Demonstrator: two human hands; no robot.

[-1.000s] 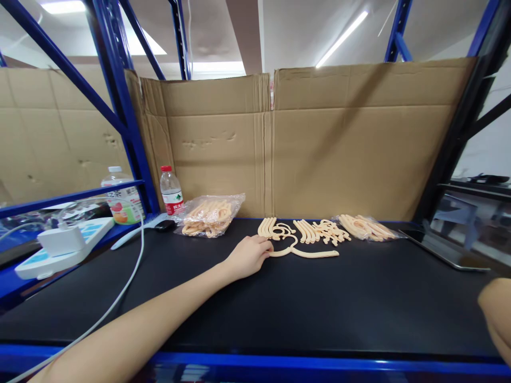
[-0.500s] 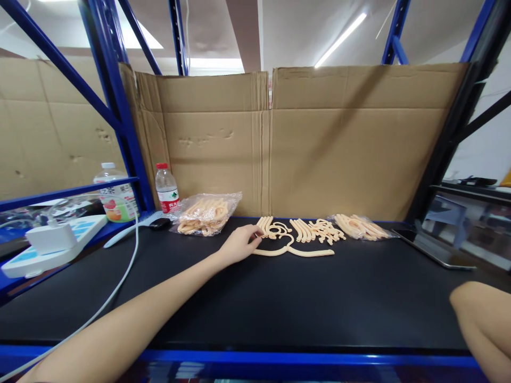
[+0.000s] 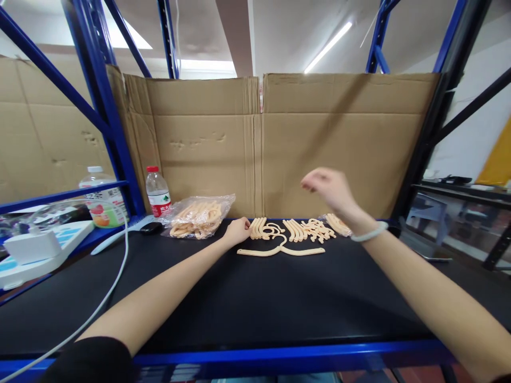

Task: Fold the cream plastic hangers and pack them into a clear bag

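My left hand (image 3: 238,232) rests at the left end of a row of cream plastic hanger arms (image 3: 258,229), its fingers curled and closed at the nearest piece. What lies between the fingertips is hidden. In front of the row an assembled cream hanger (image 3: 282,250) lies flat, its hook pointing away. Curved hanger hooks (image 3: 274,231) lie beside the row. More hanger arms (image 3: 294,231) and a heap of small cream pieces (image 3: 319,231) lie farther right. My right hand (image 3: 328,189) is raised in the air above these, bent at the wrist; motion smears its fingers.
A clear bag of cream parts (image 3: 199,217) lies at the back left, and another bag (image 3: 337,224) sits partly behind my right forearm. A water bottle (image 3: 158,192), a white cable (image 3: 122,260) and a power strip (image 3: 75,236) are left. Cardboard (image 3: 207,154) walls the back.
My right hand has come up from the lower right edge to above the parts. My left hand has shifted slightly off the assembled hanger, whose left arm now shows fully. The view has turned slightly right.
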